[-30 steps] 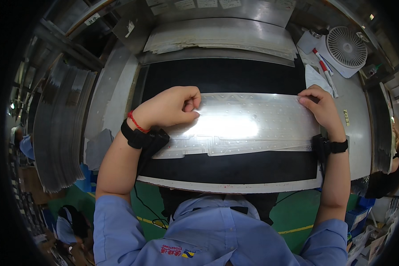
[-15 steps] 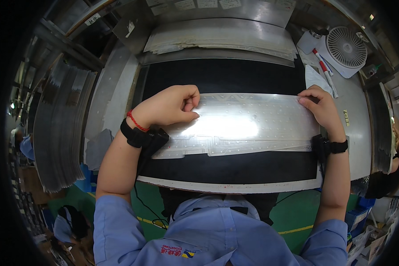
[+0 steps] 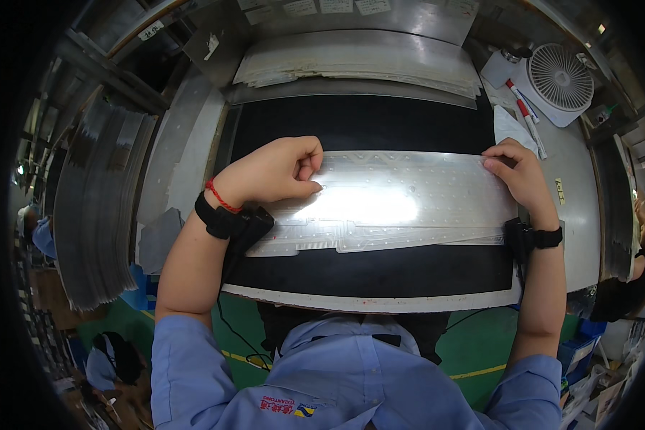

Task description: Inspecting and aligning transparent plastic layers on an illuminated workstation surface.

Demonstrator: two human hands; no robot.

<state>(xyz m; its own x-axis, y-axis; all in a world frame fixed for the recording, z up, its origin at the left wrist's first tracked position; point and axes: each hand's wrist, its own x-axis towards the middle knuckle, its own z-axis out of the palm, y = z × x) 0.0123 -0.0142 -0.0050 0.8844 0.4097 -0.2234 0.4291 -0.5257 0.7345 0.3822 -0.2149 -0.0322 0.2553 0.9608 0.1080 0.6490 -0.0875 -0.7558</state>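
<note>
Several thin, silvery, see-through printed sheets (image 3: pixel 423 183) with rows of small dots lie stacked on a black mat (image 3: pixel 380 272) before me. A bright glare covers their middle. My left hand (image 3: pixel 272 170) is at the upper left of the stack, its fingers curled and its thumb tip at the top sheet. The wrist and palm hide that end of the sheet. At the upper right corner, my right hand (image 3: pixel 516 172) pinches the sheet between thumb and bent fingers. Each wrist wears a black strapped device.
Behind the mat, more sheets (image 3: pixel 358 57) are piled on a metal tray. To the right stand a white fan (image 3: pixel 560 79), a marker pen (image 3: pixel 521 107) and a white container (image 3: pixel 498 68). Tall sheet stacks (image 3: pixel 104 208) rise at left. Other people are at both sides.
</note>
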